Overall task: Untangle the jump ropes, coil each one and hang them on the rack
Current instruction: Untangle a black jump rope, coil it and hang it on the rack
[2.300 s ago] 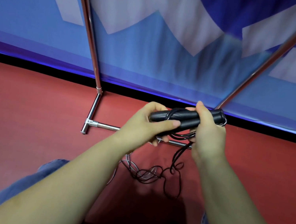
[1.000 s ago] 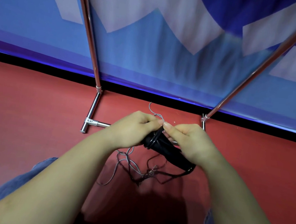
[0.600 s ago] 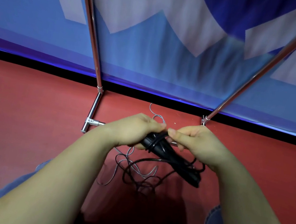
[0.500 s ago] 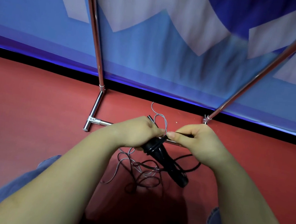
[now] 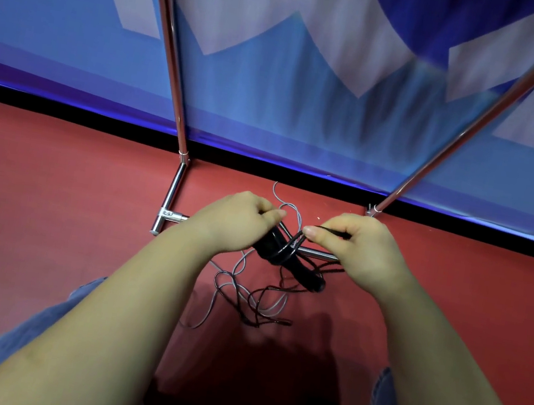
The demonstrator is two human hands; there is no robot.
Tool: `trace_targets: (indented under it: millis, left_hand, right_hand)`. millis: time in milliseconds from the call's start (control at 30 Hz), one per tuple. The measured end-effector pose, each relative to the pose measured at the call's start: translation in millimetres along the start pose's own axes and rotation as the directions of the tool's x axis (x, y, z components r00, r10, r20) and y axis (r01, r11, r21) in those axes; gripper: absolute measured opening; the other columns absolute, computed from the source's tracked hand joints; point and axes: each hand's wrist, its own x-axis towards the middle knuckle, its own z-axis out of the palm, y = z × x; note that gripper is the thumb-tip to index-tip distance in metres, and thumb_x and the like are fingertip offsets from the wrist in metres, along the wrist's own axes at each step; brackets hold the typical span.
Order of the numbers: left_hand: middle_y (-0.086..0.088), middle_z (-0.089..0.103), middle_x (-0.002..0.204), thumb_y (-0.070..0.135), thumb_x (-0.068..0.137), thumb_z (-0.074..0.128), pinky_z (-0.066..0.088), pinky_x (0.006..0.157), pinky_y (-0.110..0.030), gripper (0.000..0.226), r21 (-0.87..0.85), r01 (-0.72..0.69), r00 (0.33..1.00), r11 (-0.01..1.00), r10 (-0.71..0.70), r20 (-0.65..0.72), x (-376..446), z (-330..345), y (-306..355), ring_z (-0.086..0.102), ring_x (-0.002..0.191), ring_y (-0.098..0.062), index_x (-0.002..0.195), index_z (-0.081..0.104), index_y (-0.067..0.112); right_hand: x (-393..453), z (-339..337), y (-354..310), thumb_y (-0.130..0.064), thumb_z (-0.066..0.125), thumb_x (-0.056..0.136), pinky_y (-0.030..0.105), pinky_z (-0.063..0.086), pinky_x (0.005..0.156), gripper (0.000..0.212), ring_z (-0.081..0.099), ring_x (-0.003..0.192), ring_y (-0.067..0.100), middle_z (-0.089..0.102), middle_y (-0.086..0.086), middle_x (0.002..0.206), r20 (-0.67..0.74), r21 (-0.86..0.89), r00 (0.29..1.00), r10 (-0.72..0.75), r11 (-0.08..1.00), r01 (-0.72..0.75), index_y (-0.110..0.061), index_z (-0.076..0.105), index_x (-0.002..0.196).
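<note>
Fingers (image 5: 310, 232) of the right hand (image 5: 361, 247) pinch a black cord (image 5: 298, 241) and draw it sideways, apparently to loosen a wrap, while the left hand (image 5: 238, 220) grips the black handles (image 5: 288, 261) to steady them. Below, loose black and grey rope (image 5: 254, 299) lies tangled on the red floor (image 5: 50, 204), just before the rack (image 5: 173, 195), whose chrome posts rise against a blue banner (image 5: 274, 99). Nothing hangs on what shows of the rack.

The rack (image 5: 176, 60) uprights run off the top edge, its hanging bar unseen. The left hand (image 5: 238, 222) covers the upper ends of the black handles (image 5: 294, 265). Where black cord (image 5: 266, 292) and grey cord (image 5: 274, 307) cross stays unclear
</note>
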Motion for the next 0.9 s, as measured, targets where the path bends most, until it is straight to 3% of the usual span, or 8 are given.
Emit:
trace_targets:
  millis: [67,167,300,400,467,633,767,900]
  left_hand:
    - [-0.003,0.054,0.05,0.032,0.099,0.046,0.029,0.042,-0.018,0.043,-0.2,0.017,0.99,0.98,0.012,0.142,-5,2,4,0.036,0.04,-0.014,0.073,0.066,0.006]
    - [0.002,0.036,0.039,0.026,0.099,0.041,0.017,0.038,-0.017,0.053,-0.32,0.014,0.963,0.947,0.072,0.258,-11,5,13,0.026,0.034,-0.012,0.051,0.064,0.021]
    - [0.0,0.032,0.034,0.036,0.1,0.035,0.016,0.039,-0.015,0.043,-0.445,0.04,0.951,0.895,0.102,0.292,-14,8,20,0.021,0.03,-0.011,0.071,0.049,0.008]
    - [0.001,0.031,0.031,0.04,0.098,0.033,0.013,0.037,-0.012,0.044,-0.63,0.118,0.948,0.768,0.102,0.301,-11,10,23,0.019,0.027,-0.009,0.075,0.049,0.007]
    - [0.0,0.031,0.033,0.041,0.098,0.033,0.013,0.035,-0.01,0.043,-0.749,0.141,0.956,0.648,0.106,0.272,-9,12,26,0.02,0.027,-0.007,0.088,0.055,0.006]
    - [-0.001,0.03,0.035,0.042,0.099,0.034,0.012,0.032,-0.009,0.04,-0.869,0.168,0.983,0.465,-0.007,0.186,-5,19,32,0.018,0.026,-0.007,0.087,0.06,0.014]
    - [0.0,0.032,0.032,0.042,0.1,0.032,0.013,0.03,-0.009,0.038,-0.89,0.193,0.979,0.414,-0.139,0.148,0,14,30,0.016,0.023,-0.006,0.09,0.052,0.011]
    - [0.0,0.033,0.033,0.04,0.1,0.034,0.015,0.032,-0.008,0.036,-0.886,0.172,0.978,0.431,-0.184,0.101,1,11,29,0.017,0.024,-0.007,0.094,0.052,0.009]
  right_hand:
    - [-1,1,-5,-0.04,0.069,0.078,0.031,0.037,0.061,0.032,0.044,0.059,0.019,0.053,0.012,0.061,0.054,0.078,0.998,-0.022,0.997,0.018,-0.01,0.068,0.067]
    - [-4,-1,-13,-0.035,0.062,0.085,0.017,0.033,0.049,0.036,0.039,0.042,0.003,0.049,-0.004,0.041,0.181,0.212,0.983,0.032,0.975,-0.071,-0.014,0.062,0.056]
    - [-4,-4,-13,-0.054,0.056,0.079,0.021,0.025,0.041,0.047,0.033,0.04,0.01,0.043,-0.003,0.045,0.343,0.24,0.926,0.159,0.938,-0.25,-0.013,0.054,0.055]
    - [-4,2,-13,-0.049,0.053,0.079,0.016,0.022,0.036,0.044,0.031,0.031,0.007,0.042,-0.001,0.04,0.393,0.558,0.913,0.109,0.761,-0.331,-0.01,0.051,0.059]
    - [-3,11,-15,-0.039,0.043,0.093,0.015,0.016,0.036,0.041,0.024,0.03,0.004,0.034,-0.004,0.037,0.329,0.707,0.939,0.1,0.633,-0.315,-0.012,0.043,0.061]
    - [11,44,-8,-0.023,0.044,0.098,0.029,0.032,0.053,0.04,0.034,0.053,0.012,0.041,-0.005,0.053,-0.126,0.447,0.971,0.206,0.885,-0.13,-0.021,0.047,0.058]
    - [9,54,-19,-0.027,0.043,0.087,0.026,0.032,0.051,0.016,0.039,0.052,0.012,0.044,0.009,0.067,0.001,0.56,0.99,0.138,0.82,-0.115,-0.017,0.051,0.078]
    - [6,44,-26,-0.051,0.047,0.081,0.014,0.024,0.039,0.041,0.027,0.039,0.003,0.053,0.003,0.071,0.205,0.725,0.978,0.045,0.664,-0.183,-0.015,0.056,0.096]
